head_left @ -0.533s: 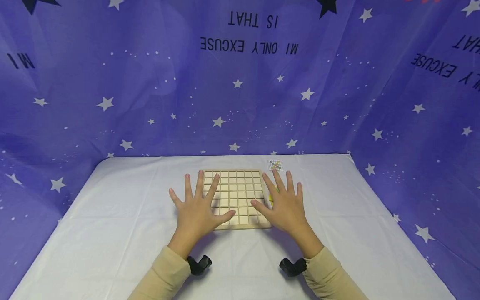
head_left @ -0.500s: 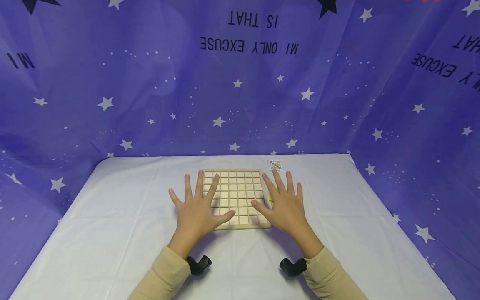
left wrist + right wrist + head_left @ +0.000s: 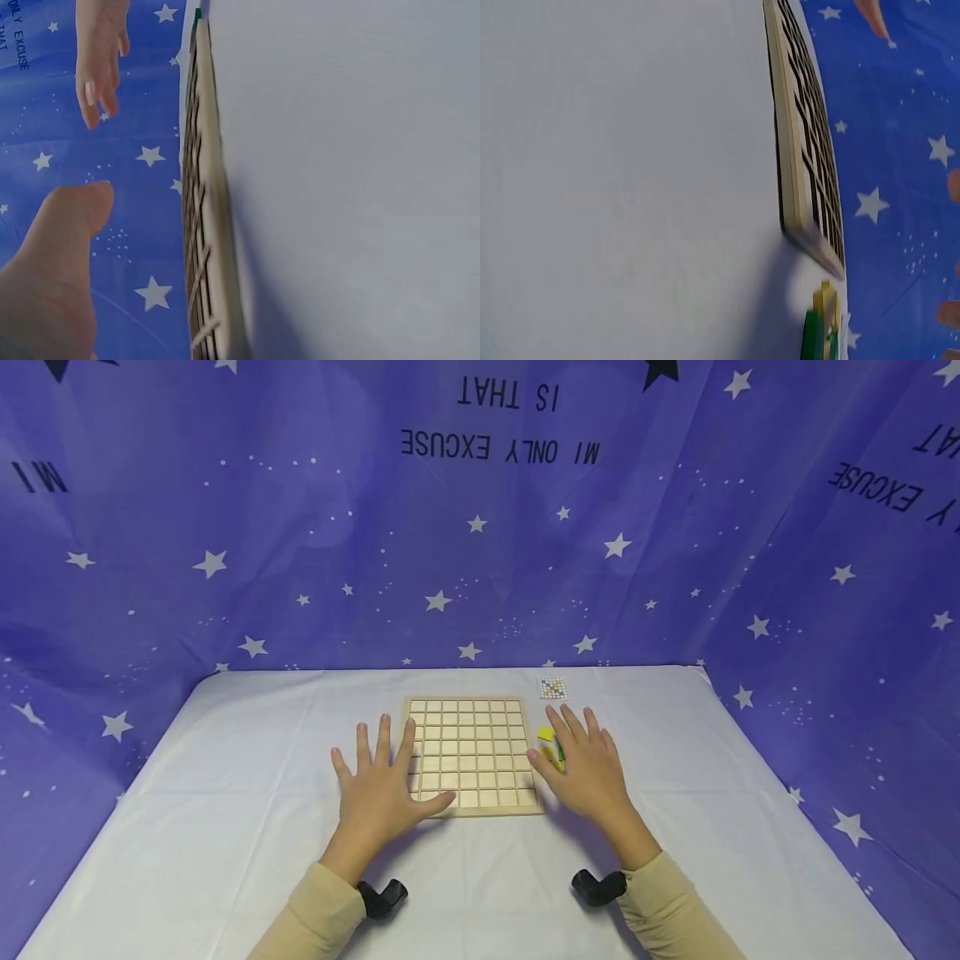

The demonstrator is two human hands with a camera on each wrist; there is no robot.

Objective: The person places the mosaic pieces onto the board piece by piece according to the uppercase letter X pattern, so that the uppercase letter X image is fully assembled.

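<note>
A square wooden grid board [image 3: 476, 811] lies on the white cloth in the head view. My left hand [image 3: 378, 802], fingers spread, hovers over the board's left edge. Just right of the board, my right hand [image 3: 591, 772] hangs with fingers extended above small yellow and green pieces, partly hiding them. One yellow piece [image 3: 546, 733] shows beyond its thumb; a green piece [image 3: 561, 753] peeks out by the fingers. The left wrist view has my left thumb [image 3: 71, 217] apart from the board's edge [image 3: 217, 172]. Neither hand holds anything.
A small card with a coloured grid pattern [image 3: 552, 688] lies behind the right hand, near the table's back edge. White cloth [image 3: 240, 760] covers the table. A purple star-printed curtain [image 3: 480, 568] stands behind it and along the sides.
My hands have moved apart: the left one a little leftward, the right one rightward with its fingers closer together. More of the board and the yellow and green pieces now shows.
</note>
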